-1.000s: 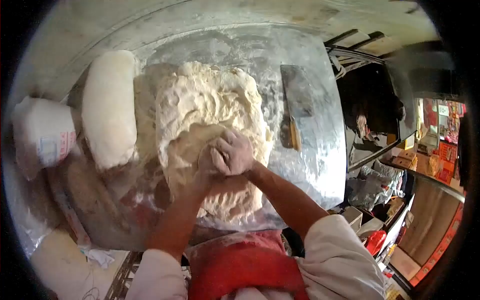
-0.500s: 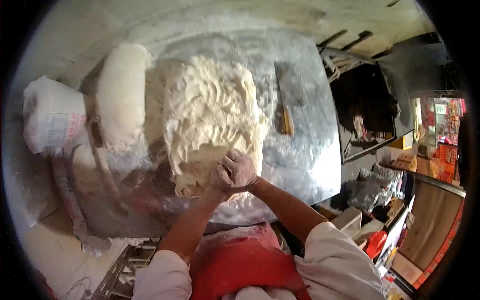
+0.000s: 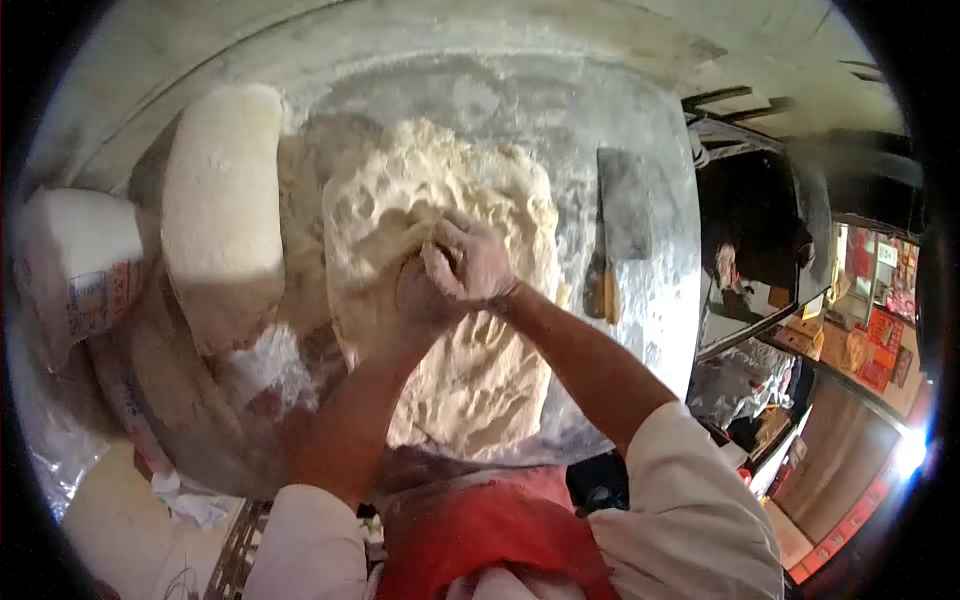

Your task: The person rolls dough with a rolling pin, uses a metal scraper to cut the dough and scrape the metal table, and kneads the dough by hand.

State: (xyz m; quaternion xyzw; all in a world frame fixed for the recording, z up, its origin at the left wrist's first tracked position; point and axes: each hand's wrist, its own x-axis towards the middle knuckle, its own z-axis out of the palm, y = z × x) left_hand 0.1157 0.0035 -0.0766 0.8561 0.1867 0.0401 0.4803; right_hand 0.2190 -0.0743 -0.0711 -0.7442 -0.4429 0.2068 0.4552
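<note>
A broad slab of dough (image 3: 470, 390), its surface full of dents and folds, lies on the floured metal table. Both fists press together onto its middle. My left hand (image 3: 422, 288) is closed, its knuckles partly sunk at the dough and partly hidden by the other hand. Against it, on the right, my right hand (image 3: 480, 262) is closed too, dusted with flour. I see nothing held in either one. Right of the dough lies a wide-bladed scraper or cleaver (image 3: 626, 205) with a wooden handle.
A long, smooth loaf of dough (image 3: 225, 190) lies left of the slab. Beyond it stands a white printed sack (image 3: 85, 265). Crumpled clear plastic (image 3: 275, 370) sits near the loaf's lower end. The metal table (image 3: 655, 310) has its edge at right, beside cluttered shelves.
My joined hands have moved forward from the dough's near edge to its middle. The view has shifted, and the dough now reaches closer to the red apron.
</note>
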